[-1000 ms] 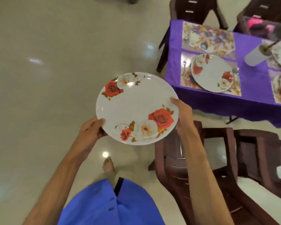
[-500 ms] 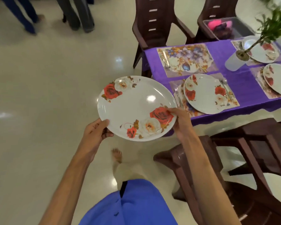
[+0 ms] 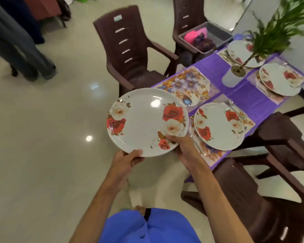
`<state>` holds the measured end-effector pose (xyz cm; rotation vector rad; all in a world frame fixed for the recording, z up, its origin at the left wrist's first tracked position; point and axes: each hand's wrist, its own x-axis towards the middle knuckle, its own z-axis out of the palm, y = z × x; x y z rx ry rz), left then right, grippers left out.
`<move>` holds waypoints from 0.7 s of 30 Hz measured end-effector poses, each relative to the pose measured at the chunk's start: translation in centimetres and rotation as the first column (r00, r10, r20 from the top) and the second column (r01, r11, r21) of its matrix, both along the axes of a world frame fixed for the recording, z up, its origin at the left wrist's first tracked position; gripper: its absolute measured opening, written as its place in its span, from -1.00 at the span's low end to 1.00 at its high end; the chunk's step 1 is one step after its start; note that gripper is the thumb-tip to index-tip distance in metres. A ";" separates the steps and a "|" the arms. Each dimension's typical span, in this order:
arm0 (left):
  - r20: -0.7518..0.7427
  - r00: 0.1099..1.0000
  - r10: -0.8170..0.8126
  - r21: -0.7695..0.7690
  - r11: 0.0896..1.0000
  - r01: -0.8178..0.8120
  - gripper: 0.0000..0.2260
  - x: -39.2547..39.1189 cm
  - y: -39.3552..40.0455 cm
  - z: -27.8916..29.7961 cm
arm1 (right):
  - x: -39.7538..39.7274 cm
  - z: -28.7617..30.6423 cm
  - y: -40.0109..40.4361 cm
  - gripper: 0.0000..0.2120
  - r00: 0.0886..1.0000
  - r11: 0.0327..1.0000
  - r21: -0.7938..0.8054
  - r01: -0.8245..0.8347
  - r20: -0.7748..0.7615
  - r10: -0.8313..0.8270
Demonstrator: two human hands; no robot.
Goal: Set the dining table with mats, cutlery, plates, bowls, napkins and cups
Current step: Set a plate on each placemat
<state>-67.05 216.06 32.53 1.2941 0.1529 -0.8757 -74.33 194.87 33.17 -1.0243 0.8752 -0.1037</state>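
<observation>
I hold a white plate with red roses (image 3: 144, 121) in the air just left of the table corner. My left hand (image 3: 125, 160) grips its near rim and my right hand (image 3: 184, 146) grips its near right rim. The table has a purple cloth (image 3: 242, 97). A bare floral mat (image 3: 188, 85) lies beyond the held plate. Beside it a matching plate (image 3: 219, 127) rests on a second mat with cutlery at its sides. Two more plates (image 3: 279, 79) (image 3: 242, 51) sit on mats at the far end.
Brown plastic chairs stand around the table: one (image 3: 128, 48) behind the bare mat, one (image 3: 263, 199) at my right. A grey tray with pink and dark cloths (image 3: 204, 39) rests on another chair. A potted plant (image 3: 235, 74) stands mid-table. A person's legs (image 3: 21, 50) are far left.
I have stepped closer to the table with the plate, which now overlaps the table corner. The plate has turned in my hands, and my left hand has shifted along the near rim.
</observation>
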 end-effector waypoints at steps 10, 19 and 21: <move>-0.065 0.967 -0.247 0.004 0.969 0.248 -0.78 24.4 -5.4 -0.6 | 9.9 0.8 -7.4 -0.58 0.963 0.961 0.063 0.270 -0.020 -0.269; -0.088 0.846 -0.526 0.224 0.817 0.531 -0.69 34.4 -15.1 -4.3 | 12.9 0.6 -11.7 -0.61 0.925 0.933 0.049 0.356 -0.160 -0.345; -0.080 0.821 -0.565 0.276 0.779 0.563 -0.72 35.5 -16.7 -5.4 | 13.6 -0.1 -12.9 -0.62 0.935 0.944 0.071 0.321 -0.181 -0.304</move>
